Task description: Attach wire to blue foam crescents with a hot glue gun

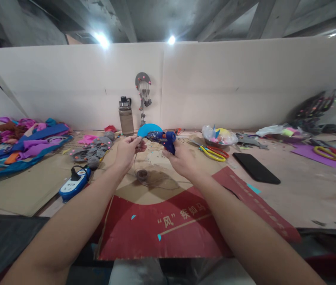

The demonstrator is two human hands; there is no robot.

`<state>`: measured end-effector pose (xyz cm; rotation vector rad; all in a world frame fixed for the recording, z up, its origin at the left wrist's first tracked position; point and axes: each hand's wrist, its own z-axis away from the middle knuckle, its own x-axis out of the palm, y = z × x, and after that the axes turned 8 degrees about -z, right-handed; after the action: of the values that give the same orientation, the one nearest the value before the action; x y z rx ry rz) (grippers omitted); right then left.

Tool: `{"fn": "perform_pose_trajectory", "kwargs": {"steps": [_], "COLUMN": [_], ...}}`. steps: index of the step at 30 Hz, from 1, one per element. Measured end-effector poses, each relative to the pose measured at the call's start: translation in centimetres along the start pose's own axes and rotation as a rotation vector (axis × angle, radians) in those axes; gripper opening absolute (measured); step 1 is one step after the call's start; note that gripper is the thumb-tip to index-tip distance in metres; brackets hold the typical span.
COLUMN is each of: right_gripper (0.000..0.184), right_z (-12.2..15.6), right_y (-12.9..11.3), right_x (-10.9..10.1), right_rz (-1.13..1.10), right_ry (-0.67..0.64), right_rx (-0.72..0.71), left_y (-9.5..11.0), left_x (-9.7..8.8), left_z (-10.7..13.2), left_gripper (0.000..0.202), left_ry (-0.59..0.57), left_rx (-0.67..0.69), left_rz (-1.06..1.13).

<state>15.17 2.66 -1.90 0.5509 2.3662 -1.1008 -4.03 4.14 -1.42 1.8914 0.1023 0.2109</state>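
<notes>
A white partition wall point(230, 79) runs behind the wooden table point(304, 198). Above it, a grey concrete ceiling point(162, 16) with beams carries several lit lamps point(171, 40).

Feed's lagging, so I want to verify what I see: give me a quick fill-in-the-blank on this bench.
The right hand holds a glue gun coloured ____.
The left hand pinches a felt semicircle, with the power strip farther ____.
The phone on the table is ____.
Missing words: blue; left; black.
</notes>
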Motion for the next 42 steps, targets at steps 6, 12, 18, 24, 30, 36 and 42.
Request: {"fn": "perform_pose_trajectory", "kwargs": {"steps": [6, 12, 18, 24, 30, 36, 42], "right_gripper": [0.027, 0.026, 0.018, 0.013, 0.022, 0.042, 0.043], "right_z": [-0.2, -0.9, -1.2, -1.2, -1.0, -0.7, -0.6], "right_y": [-0.2, 1.0, 3.7, 4.5, 0.1, -2.9, -2.5], "right_x": [-0.1, 0.0, 0.2, -0.1, 3.2, 4.1, 3.0], "right_rz": [-0.018, -0.233, -0.108, 0.165, -0.790, -1.301, -1.357], "right_ry": [0.000, -0.126, -0.284, 0.021, 0.011, 0.016, -0.132], "right_rx": [0.080, 0.436, 0.540, 0.264, 0.208, 0.377, 0.467], "left_y": [0.1, -0.1, 0.0, 0.2, 1.5, 1.9, 1.9], "left_x": [-0.5, -0.3, 0.3, 0.7, 1.6, 1.9, 2.2], "left_z": [-0.5, -0.5, 0.2, 0.7, 2.4, 2.9, 3.1], "left_gripper": [0.015, 0.014, 0.020, 0.022, 0.016, 0.013, 0.012], "left_ry": [0.030, 0.057, 0.020, -0.011, -0.025, 0.038, -0.002], "left_rx": [-0.025, 0.043, 0.143, 0.190, 0.281, 0.387, 0.394], "left_rz": [0.112, 0.063, -0.078, -0.198, -0.402, -0.519, -0.529]}}
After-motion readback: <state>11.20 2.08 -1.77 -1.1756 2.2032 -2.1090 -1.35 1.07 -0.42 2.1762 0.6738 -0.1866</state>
